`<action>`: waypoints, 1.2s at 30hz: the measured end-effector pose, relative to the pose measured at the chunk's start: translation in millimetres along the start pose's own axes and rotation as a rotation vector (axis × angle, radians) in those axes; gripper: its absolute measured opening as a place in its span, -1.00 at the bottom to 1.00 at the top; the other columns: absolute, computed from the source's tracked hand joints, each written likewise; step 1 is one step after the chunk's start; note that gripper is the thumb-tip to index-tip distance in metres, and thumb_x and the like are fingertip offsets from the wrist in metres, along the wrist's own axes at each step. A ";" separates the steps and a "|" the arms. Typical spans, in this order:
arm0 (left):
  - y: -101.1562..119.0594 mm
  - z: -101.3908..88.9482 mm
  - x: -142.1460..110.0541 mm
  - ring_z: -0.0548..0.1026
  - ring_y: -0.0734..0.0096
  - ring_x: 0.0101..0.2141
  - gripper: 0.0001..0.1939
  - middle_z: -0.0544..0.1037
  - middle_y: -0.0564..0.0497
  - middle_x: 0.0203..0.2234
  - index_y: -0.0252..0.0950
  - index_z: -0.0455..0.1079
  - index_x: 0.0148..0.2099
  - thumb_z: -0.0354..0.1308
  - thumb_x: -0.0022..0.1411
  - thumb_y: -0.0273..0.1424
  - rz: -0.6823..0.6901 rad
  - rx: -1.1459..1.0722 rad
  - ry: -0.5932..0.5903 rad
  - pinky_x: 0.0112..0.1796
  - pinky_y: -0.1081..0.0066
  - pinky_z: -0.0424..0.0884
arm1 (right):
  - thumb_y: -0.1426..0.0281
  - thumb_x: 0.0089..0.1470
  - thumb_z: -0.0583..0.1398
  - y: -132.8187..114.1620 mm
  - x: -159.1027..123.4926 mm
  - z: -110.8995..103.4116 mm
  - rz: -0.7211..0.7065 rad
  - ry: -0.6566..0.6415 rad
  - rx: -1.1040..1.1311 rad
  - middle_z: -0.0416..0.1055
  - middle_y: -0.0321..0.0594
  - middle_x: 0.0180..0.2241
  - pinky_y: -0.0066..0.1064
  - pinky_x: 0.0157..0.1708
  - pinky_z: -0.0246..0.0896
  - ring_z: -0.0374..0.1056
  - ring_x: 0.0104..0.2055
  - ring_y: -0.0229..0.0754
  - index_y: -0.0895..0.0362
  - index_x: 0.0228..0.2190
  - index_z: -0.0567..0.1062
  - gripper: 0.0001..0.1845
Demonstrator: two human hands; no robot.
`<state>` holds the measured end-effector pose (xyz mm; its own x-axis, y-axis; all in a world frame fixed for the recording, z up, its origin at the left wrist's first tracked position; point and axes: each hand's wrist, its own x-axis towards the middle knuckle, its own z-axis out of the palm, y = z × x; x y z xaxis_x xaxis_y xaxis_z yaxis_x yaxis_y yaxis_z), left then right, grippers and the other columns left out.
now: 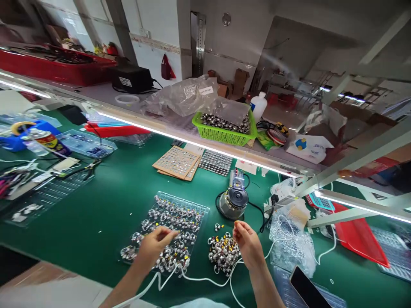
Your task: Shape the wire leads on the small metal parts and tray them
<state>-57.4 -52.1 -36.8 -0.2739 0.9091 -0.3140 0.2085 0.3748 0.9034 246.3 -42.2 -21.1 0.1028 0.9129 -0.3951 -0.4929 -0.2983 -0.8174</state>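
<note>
My left hand (156,244) hovers over a clear plastic tray (201,210), its thumb and fingers pinched together. Rows of small silver-and-white ring-shaped parts (183,212) fill the tray, some with yellow tabs. Beside the tray lies a loose pile of similar parts (223,255), with a single part (217,227) just behind it. My right hand (248,243) is raised at the pile's right edge, fingertips pinched. A small orange-yellow spot shows at those fingertips. What either hand holds, if anything, is too small to make out. A white cable (205,280) runs in front of the tray and pile.
Behind the pile stands a round grey-black device (236,201) with a dark cord. Boards of small dots (176,162) lie farther back. A shelf above carries a green basket (221,133) of metal parts. To the right are plastic bags (292,244), a phone (308,288) and a red tray (359,235).
</note>
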 end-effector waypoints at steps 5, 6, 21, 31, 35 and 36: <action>69.6 61.9 -43.3 0.52 0.46 -0.46 -0.71 0.60 -0.02 -0.50 -0.33 0.48 -0.33 0.44 -0.10 -0.33 -0.239 -0.742 -0.535 -0.36 0.51 0.41 | 0.22 0.12 0.25 -30.5 -66.7 22.2 -0.275 -0.250 -0.367 0.48 -0.13 -0.08 -0.28 -0.12 0.32 0.40 -0.11 -0.09 0.00 0.00 0.45 -0.60; 78.3 70.9 -52.3 0.53 0.48 -0.46 -0.71 0.61 -0.03 -0.49 -0.34 0.50 -0.29 0.44 -0.07 -0.35 -0.274 -0.808 -0.600 -0.35 0.52 0.42 | 0.24 0.14 0.24 -34.9 -78.1 25.4 -0.336 -0.263 -0.458 0.46 -0.14 -0.04 -0.25 -0.09 0.31 0.39 -0.07 -0.07 -0.03 0.03 0.42 -0.59; 103.8 108.0 -98.2 0.61 0.33 -0.25 -0.74 0.67 -0.05 -0.32 -0.30 0.58 -0.21 0.42 0.00 -0.36 -0.157 -0.742 -0.547 -0.21 0.49 0.49 | 0.40 0.18 0.18 -31.9 -108.2 27.7 -0.705 -0.006 -0.819 0.39 -0.19 -0.19 -0.34 -0.27 0.38 0.39 -0.27 -0.18 -0.01 0.07 0.28 -0.57; 114.4 100.1 -108.5 0.58 0.35 -0.38 -0.82 0.66 -0.04 -0.43 -0.31 0.57 -0.35 0.40 -0.05 -0.36 -0.045 -0.578 -0.490 -0.31 0.47 0.50 | 0.40 0.19 0.14 -65.8 -113.5 23.1 -0.535 -0.247 -0.943 0.33 -0.32 -0.44 -0.44 -0.40 0.18 0.22 -0.44 -0.27 0.08 -0.38 0.38 -0.91; 114.5 98.3 -111.8 0.59 0.26 -0.34 -0.87 0.66 -0.08 -0.42 -0.30 0.61 -0.34 0.36 -0.04 -0.43 0.026 -0.460 -0.483 -0.25 0.40 0.50 | 0.39 0.17 0.14 -64.7 -108.5 23.4 -0.486 -0.220 -0.977 0.29 -0.35 -0.49 -0.45 -0.44 0.15 0.21 -0.48 -0.28 0.09 -0.42 0.37 -0.89; 114.2 97.9 -111.7 0.60 0.24 -0.33 -0.87 0.66 -0.08 -0.42 -0.30 0.61 -0.35 0.35 -0.05 -0.44 0.040 -0.433 -0.475 -0.23 0.39 0.50 | 0.40 0.16 0.14 -64.8 -108.2 23.8 -0.482 -0.212 -0.981 0.28 -0.35 -0.50 -0.45 -0.45 0.15 0.21 -0.48 -0.28 0.09 -0.43 0.37 -0.88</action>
<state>89.0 -93.0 72.9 0.1925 0.9397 -0.2829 -0.2154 0.3217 0.9220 246.6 -115.0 84.6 -0.0965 0.9937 0.0565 0.4649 0.0952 -0.8802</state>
